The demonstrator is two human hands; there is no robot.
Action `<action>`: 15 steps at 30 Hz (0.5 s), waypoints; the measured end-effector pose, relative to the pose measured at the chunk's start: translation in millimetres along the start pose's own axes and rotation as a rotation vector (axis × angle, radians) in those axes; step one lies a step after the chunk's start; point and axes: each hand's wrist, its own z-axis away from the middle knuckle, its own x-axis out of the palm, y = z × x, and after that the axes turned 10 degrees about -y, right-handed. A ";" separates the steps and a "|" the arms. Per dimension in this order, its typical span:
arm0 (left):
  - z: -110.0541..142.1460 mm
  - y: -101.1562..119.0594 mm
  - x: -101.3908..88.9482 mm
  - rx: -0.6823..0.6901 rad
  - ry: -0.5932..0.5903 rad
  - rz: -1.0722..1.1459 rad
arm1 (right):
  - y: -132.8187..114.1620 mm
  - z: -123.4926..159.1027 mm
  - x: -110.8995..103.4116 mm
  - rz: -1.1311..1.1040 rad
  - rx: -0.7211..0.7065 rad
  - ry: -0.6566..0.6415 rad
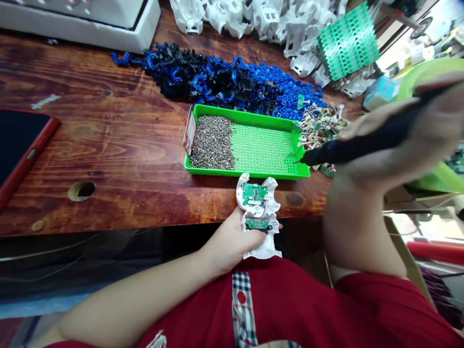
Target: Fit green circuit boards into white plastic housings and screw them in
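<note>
My left hand (237, 237) grips a white plastic housing (266, 249) just off the table's front edge, thumb across its lower part. Two green circuit boards (254, 194) with a short run of wires sit inside the housing. Raised at the right, my right hand (395, 150) is closed around a black electric screwdriver (362, 145), slightly blurred. Its thin bit points left, over the right end of a bright green tray (250, 172). Small metal screws (212, 142) fill the tray's left part; its perforated floor shows on the right.
Behind the tray lie piles of black and blue plastic parts (217, 79). White housings (253, 17) and a stack of green perforated sheets (348, 41) are farther back. Small wired boards (322, 123) lie right of the tray. A red-edged tablet (25, 150) and a table hole (81, 191) are left.
</note>
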 end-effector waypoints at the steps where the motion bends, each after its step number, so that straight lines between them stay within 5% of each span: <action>1: 0.0 -0.3 0.1 -0.001 0.000 0.009 | 10.4 -5.4 3.0 0.042 -0.130 0.077; 5: 0.1 -0.5 -0.2 -0.004 -0.013 0.029 | 38.7 -13.5 10.0 0.072 -0.212 0.047; 15: 0.3 1.0 -0.3 -0.001 -0.036 0.038 | 55.4 -17.7 10.2 0.042 -0.227 -0.020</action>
